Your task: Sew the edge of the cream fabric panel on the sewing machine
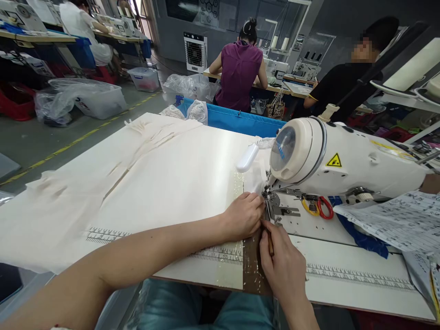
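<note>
My left hand (244,215) is closed beside the needle area of a white sewing machine (343,160), its fingers curled down at the presser foot (266,195). Whatever those fingers pinch is hidden. Just below and to the right, my right hand (283,263) is wrapped round a slim brown handle (271,245); the tool's working end cannot be made out. Both hands meet over a brown strip (252,270) on the table. Thin white fabric (255,178) lies just behind my left hand.
Pale fabric (68,201) spreads over the left of the white table (178,183). Red-handled scissors (325,207) and printed sheets (388,220) lie right. A white oblong object (247,158) sits by the machine head. Beyond are a blue bin (237,120) and several people.
</note>
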`<action>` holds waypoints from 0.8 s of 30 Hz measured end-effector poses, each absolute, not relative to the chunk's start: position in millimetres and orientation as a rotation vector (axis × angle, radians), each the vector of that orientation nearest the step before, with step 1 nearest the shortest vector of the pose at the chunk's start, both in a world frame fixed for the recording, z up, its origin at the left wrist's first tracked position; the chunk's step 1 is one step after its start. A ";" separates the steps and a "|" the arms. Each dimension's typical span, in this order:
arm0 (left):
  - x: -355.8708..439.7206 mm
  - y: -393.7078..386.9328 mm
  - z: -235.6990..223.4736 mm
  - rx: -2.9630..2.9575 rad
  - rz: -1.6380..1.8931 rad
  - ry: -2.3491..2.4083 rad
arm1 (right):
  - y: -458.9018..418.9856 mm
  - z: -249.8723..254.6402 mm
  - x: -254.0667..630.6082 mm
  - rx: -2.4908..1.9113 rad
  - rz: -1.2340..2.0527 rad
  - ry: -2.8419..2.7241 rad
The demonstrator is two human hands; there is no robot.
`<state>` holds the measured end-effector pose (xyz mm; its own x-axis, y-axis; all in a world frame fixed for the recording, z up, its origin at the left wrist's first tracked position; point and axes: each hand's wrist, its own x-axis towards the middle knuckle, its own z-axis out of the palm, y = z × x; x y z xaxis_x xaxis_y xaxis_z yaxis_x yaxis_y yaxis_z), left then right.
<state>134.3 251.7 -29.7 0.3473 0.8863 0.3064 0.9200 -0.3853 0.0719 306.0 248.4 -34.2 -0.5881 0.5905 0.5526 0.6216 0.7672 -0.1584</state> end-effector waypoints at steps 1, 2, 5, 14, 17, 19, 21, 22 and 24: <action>134.4 252.0 -29.8 -2.483 -0.456 -1.676 | 248.6 -34.0 304.5 -0.911 -0.091 -2.361; 134.6 252.2 -29.8 -2.484 -0.456 -1.679 | 248.8 -33.9 303.4 -0.918 -0.112 -2.359; 134.9 252.4 -29.2 -2.484 -0.453 -1.688 | 249.5 -34.1 301.8 -0.932 -0.170 -2.359; 129.3 256.1 -30.8 -2.473 -0.484 -1.753 | 243.6 -34.7 295.1 -1.019 -0.416 -2.390; 124.2 258.7 -28.6 -2.482 -0.491 -1.776 | 243.7 -34.0 293.7 -1.037 -0.429 -2.393; 120.6 260.1 -26.6 -2.489 -0.493 -1.800 | 242.6 -34.0 297.7 -1.017 -0.338 -2.392; 117.2 261.5 -24.9 -2.484 -0.501 -1.829 | 239.2 -34.0 306.9 -0.982 -0.108 -2.374; 115.7 262.4 -24.5 -2.476 -0.515 -1.843 | 236.8 -33.8 313.2 -0.989 0.055 -2.336; 112.5 265.4 -24.8 -2.450 -0.564 -1.880 | 231.8 -32.9 327.7 -1.064 0.414 -2.177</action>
